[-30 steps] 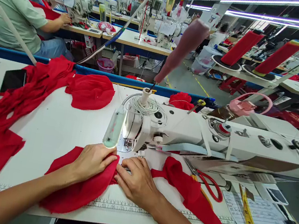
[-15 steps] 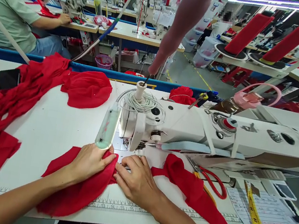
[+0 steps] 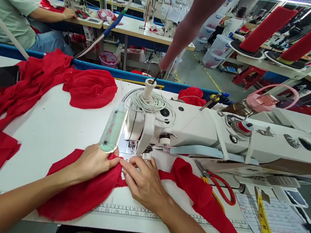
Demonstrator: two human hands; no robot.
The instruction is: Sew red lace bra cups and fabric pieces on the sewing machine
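My left hand (image 3: 94, 162) lies on a red fabric piece (image 3: 79, 195), its fingers curled over the cloth's edge just in front of the needle area. My right hand (image 3: 142, 181) rests flat beside it, fingers stretched toward the presser foot (image 3: 131, 146) and pressing the same cloth on the table. The white sewing machine (image 3: 214, 138) stands right behind both hands, with a small lamp (image 3: 113, 128) hanging over my left fingers. More of the red fabric (image 3: 201, 199) trails off to the right under the machine arm.
Red-handled scissors (image 3: 218, 184) and a yellow measuring tape (image 3: 263, 222) lie right of the cloth near a printed sheet (image 3: 277, 222). A pile of red pieces (image 3: 10, 108) covers the table's left. A dark phone (image 3: 5, 77) lies at the far left. Another person (image 3: 9, 8) sits at a bench behind.
Both hands have slid the red cloth a little forward toward the needle. The view has tipped slightly downward.
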